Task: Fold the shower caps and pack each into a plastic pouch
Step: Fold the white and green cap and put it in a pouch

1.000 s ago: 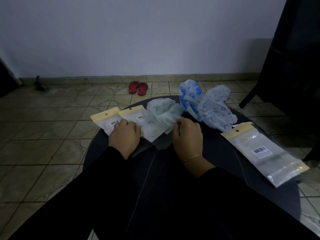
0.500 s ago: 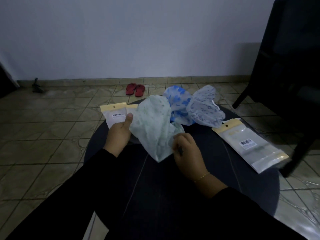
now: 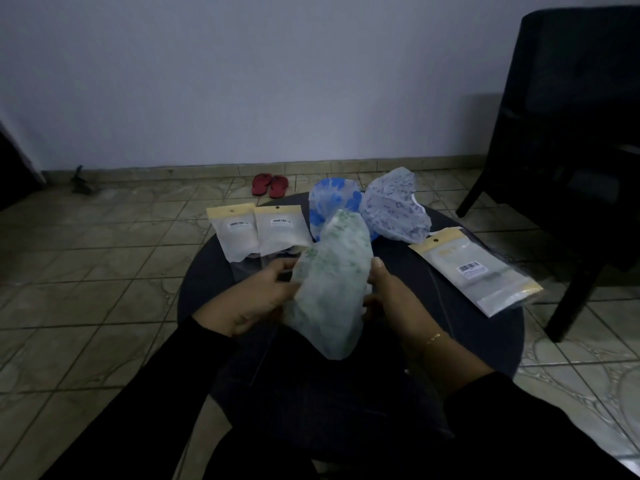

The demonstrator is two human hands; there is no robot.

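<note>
A pale green patterned shower cap (image 3: pixel 332 285) is held up above the round dark table (image 3: pixel 485 341), between both hands. My left hand (image 3: pixel 256 299) grips its left edge and my right hand (image 3: pixel 391 296) holds its right edge. Behind it lie a blue-flowered shower cap (image 3: pixel 329 206) and a white cap with a grey print (image 3: pixel 394 209). Two plastic pouches with yellow headers (image 3: pixel 235 230) (image 3: pixel 282 228) lie at the table's far left. A larger pouch (image 3: pixel 474 271) lies at the right.
A dark chair (image 3: pixel 571 150) stands close to the table's right side. A pair of red sandals (image 3: pixel 270 184) lies on the tiled floor by the wall. A small dark object (image 3: pixel 80 181) sits by the skirting at the left.
The green shower cap has come off the table and now hangs upright between both hands, nearer to me. The pouches it lay beside are uncovered.
</note>
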